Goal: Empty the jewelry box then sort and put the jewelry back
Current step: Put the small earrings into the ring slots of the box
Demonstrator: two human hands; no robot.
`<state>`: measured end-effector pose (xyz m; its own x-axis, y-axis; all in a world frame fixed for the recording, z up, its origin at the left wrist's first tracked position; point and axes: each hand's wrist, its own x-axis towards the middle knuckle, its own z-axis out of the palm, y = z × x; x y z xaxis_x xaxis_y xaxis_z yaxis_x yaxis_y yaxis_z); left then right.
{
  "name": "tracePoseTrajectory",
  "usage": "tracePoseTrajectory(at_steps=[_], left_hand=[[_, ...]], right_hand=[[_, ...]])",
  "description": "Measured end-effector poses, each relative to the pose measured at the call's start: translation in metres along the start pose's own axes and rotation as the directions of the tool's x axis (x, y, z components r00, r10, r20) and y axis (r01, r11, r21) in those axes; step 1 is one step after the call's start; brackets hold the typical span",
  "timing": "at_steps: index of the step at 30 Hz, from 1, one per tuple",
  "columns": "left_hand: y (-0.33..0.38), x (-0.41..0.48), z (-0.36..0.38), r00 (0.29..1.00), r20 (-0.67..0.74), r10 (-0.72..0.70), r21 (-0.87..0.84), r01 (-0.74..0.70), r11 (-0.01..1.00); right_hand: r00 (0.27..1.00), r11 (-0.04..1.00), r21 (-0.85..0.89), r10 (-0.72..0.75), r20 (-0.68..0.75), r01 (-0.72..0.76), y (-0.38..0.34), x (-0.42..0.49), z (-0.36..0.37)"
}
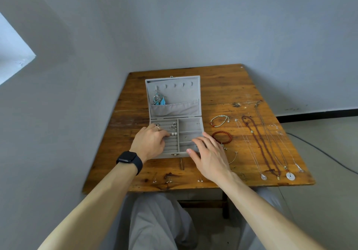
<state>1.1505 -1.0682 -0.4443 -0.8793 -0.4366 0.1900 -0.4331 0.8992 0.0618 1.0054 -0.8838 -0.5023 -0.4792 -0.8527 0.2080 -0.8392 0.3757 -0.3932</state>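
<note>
— On the wooden table (222,86), in the head view, where is the jewelry box (190,125)?

— Dead centre, straight ahead of both hands. The lid is leaned back and the long side runs left to right. Blue feather earrings (159,100) hang from a lid hook, and pearl studs (173,133) sit in the ring rolls on the left.

— And the hands?

— The left hand (150,143) is over those rolls, fingers curled down beside the pearls. I cannot tell whether they pinch anything. The right hand (210,155) lies flat on the box's near right corner, fingers spread, holding nothing.

— What goes in next?

— My guess is the loose pieces. The red bead bracelet (221,132) lies just right of the box, close to the right hand's fingers, so that hand is nearer. The necklaces (260,146) lie farther right, stretched from far to near. Tiny studs (169,181) wait along the near edge, between the forearms.

— Any writing?

— None readable. The black watch (127,157) on the left wrist shows a dark face, and I see no label on the box.
</note>
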Motion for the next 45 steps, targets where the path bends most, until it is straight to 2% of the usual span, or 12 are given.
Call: tracePoseTrajectory(at_steps=[4,9,16,20,27,45], left_hand=[[0.003,-0.005,-0.009,0.998,-0.062,-0.016,-0.041,0.014,0.999],[0.023,-0.029,-0.015,0.991,-0.128,-0.031,-0.145,0.012,0.989],[0.072,-0.074,0.006,0.994,-0.108,-0.027,-0.25,-0.001,0.968],[0.101,-0.091,0.022,0.992,-0.109,-0.069,-0.244,0.041,0.969],[0.121,-0.097,0.037,0.983,-0.116,-0.143,-0.23,0.113,0.966],[0.127,-0.094,0.042,0.979,-0.197,-0.056,-0.159,0.024,0.987]], right_hand=[[1.0,0.998,0.063,-0.007,0.02,0.005,-0.001,0.001,-0.01],[0.993,0.986,0.167,0.036,-0.109,-0.018,0.002,-0.026,-0.034],[0.986,0.993,0.103,0.069,-0.155,-0.053,0.011,-0.086,-0.034],[0.984,0.997,0.055,0.054,-0.171,-0.045,0.006,-0.105,-0.02],[0.969,0.992,0.067,0.116,-0.216,-0.104,-0.004,-0.108,-0.006],[0.971,0.995,-0.05,0.069,-0.23,-0.083,-0.011,-0.101,-0.007]])
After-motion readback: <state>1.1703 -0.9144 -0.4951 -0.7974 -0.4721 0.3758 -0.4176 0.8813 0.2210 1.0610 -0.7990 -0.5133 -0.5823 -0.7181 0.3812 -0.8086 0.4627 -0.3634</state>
